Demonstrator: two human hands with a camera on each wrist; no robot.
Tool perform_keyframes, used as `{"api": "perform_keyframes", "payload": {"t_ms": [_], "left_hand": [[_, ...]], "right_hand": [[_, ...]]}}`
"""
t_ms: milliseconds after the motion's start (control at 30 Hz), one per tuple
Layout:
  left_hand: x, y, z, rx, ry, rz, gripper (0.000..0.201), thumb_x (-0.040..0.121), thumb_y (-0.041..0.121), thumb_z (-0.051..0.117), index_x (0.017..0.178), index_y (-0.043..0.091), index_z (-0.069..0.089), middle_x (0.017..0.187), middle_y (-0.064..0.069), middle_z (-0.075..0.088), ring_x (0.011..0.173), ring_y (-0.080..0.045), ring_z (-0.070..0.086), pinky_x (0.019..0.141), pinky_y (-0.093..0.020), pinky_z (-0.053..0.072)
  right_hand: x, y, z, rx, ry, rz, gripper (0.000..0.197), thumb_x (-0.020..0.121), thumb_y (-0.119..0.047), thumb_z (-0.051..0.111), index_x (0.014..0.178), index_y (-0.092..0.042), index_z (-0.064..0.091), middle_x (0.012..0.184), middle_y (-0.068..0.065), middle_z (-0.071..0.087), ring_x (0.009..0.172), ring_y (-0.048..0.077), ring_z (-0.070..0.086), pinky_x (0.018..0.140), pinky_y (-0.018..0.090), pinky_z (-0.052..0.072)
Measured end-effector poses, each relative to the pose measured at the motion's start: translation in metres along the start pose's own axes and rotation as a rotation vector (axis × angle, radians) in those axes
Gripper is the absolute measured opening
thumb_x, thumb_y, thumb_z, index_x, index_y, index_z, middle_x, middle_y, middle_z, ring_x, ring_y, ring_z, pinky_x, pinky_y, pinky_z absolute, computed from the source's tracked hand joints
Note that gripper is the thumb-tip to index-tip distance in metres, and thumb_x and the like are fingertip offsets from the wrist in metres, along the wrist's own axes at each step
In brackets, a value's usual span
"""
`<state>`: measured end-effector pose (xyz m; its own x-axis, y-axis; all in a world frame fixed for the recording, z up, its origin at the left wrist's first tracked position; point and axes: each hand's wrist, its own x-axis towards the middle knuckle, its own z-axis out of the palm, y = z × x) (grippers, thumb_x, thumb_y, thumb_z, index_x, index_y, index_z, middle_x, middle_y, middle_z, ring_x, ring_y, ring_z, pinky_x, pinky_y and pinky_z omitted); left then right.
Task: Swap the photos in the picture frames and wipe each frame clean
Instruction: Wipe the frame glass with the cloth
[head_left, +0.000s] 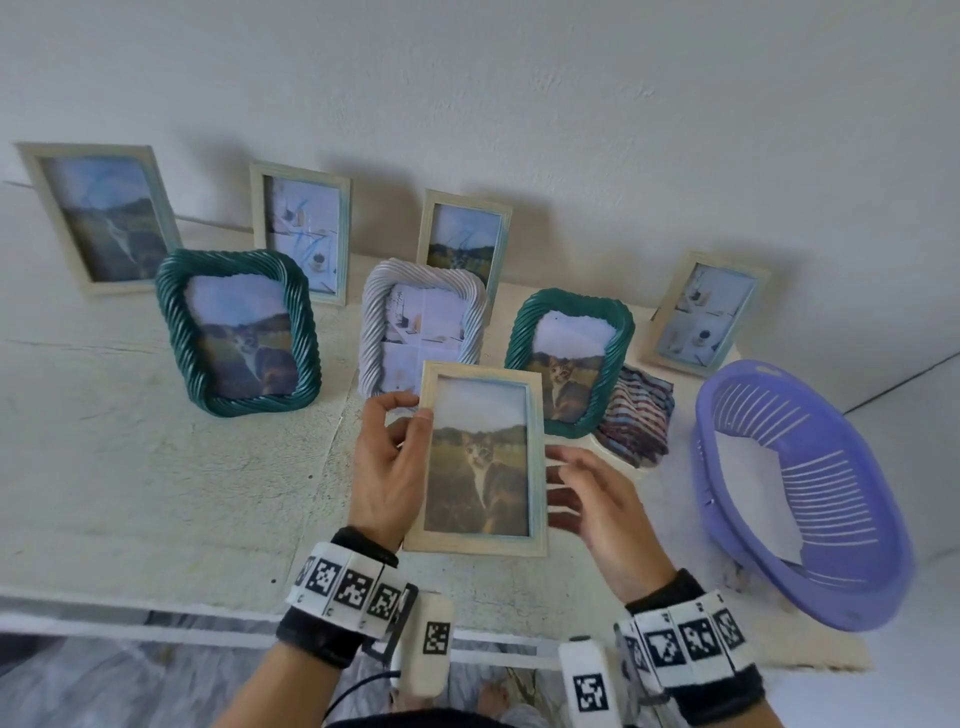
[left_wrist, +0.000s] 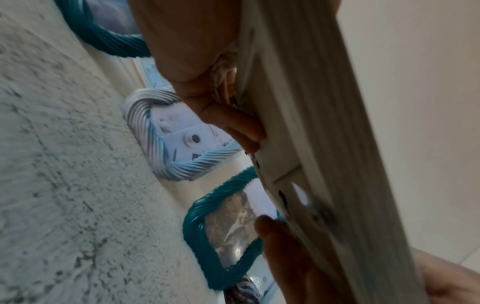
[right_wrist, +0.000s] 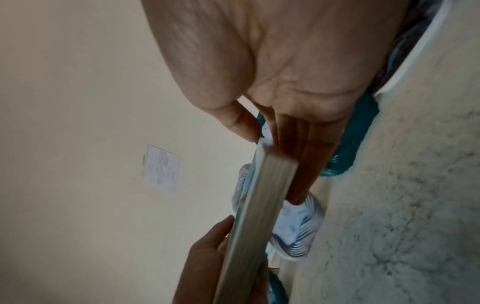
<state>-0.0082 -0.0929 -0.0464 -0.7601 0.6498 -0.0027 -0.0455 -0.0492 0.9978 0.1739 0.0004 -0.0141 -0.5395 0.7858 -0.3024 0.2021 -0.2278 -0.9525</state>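
**Cat frame held up in both hands**

The cream frame with the cat photo is lifted clear of the white table, its glass facing the person. The left hand clamps its left edge, thumb on the front and fingers curled behind. The right hand lays straight fingers along the back at the right edge (thumb close by the rim). Just behind stand a white rope-twist frame and a green rope-twist frame. A striped cloth and a purple basket lie to the right.

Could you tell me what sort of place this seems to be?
Probably a home: a rough white table against a plain wall, with standing picture frames, a folded cloth and a purple basket.
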Motion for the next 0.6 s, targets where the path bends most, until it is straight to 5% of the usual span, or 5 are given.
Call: {"api": "perform_keyframes", "payload": {"t_ms": [133, 267, 333, 433, 600], "left_hand": [[0.0, 0.011, 0.009, 0.007, -0.073, -0.073, 0.02, 0.096, 0.033, 0.058, 0.112, 0.024, 0.05, 0.093, -0.02, 0.067, 0.078, -0.024, 0.064, 0.066, -0.033, 0.051], [-0.005, 0.019, 0.011, 0.077, -0.399, -0.271, 0.101, 0.065, 0.073, 0.07, 0.143, 0.025, 0.028, 0.13, -0.003, 0.053, 0.111, -0.013, 0.059, 0.092, -0.034, 0.051], [-0.008, 0.019, 0.012, 0.024, -0.484, -0.337, 0.118, 0.055, 0.081, 0.068, 0.15, 0.029, 0.021, 0.14, -0.002, 0.047, 0.123, -0.015, 0.053, 0.102, -0.04, 0.045], [-0.015, 0.02, 0.015, -0.086, -0.568, -0.381, 0.105, 0.062, 0.084, 0.061, 0.146, 0.029, 0.034, 0.138, 0.003, 0.055, 0.125, -0.016, 0.055, 0.105, -0.047, 0.043], [-0.024, 0.033, 0.02, -0.243, -0.601, -0.465, 0.096, 0.056, 0.078, 0.073, 0.126, 0.014, 0.057, 0.118, -0.002, 0.068, 0.121, -0.022, 0.06, 0.102, -0.052, 0.046]], "right_hand": [[-0.012, -0.006, 0.013, 0.233, -0.001, 0.001, 0.027, 0.098, -0.004, 0.041, 0.116, -0.012, 0.06, 0.093, 0.008, 0.071, 0.076, 0.016, 0.067, 0.057, 0.026, 0.05], [-0.02, -0.011, 0.012, 0.227, -0.062, -0.108, 0.032, 0.095, -0.016, 0.043, 0.124, -0.024, 0.054, 0.11, 0.008, 0.069, 0.097, 0.023, 0.068, 0.072, 0.047, 0.057], [-0.024, -0.011, 0.014, 0.121, -0.123, -0.198, 0.035, 0.097, -0.013, 0.04, 0.129, -0.025, 0.05, 0.114, 0.006, 0.068, 0.101, 0.025, 0.067, 0.071, 0.042, 0.057], [-0.029, -0.01, 0.022, -0.078, -0.181, -0.384, 0.042, 0.099, 0.002, 0.043, 0.134, -0.02, 0.048, 0.122, 0.001, 0.063, 0.103, 0.026, 0.065, 0.076, 0.042, 0.059], [-0.027, -0.004, 0.037, -0.337, -0.087, -0.516, 0.046, 0.092, -0.012, 0.06, 0.134, -0.027, 0.047, 0.118, -0.003, 0.056, 0.099, 0.018, 0.062, 0.071, 0.033, 0.058]]}}
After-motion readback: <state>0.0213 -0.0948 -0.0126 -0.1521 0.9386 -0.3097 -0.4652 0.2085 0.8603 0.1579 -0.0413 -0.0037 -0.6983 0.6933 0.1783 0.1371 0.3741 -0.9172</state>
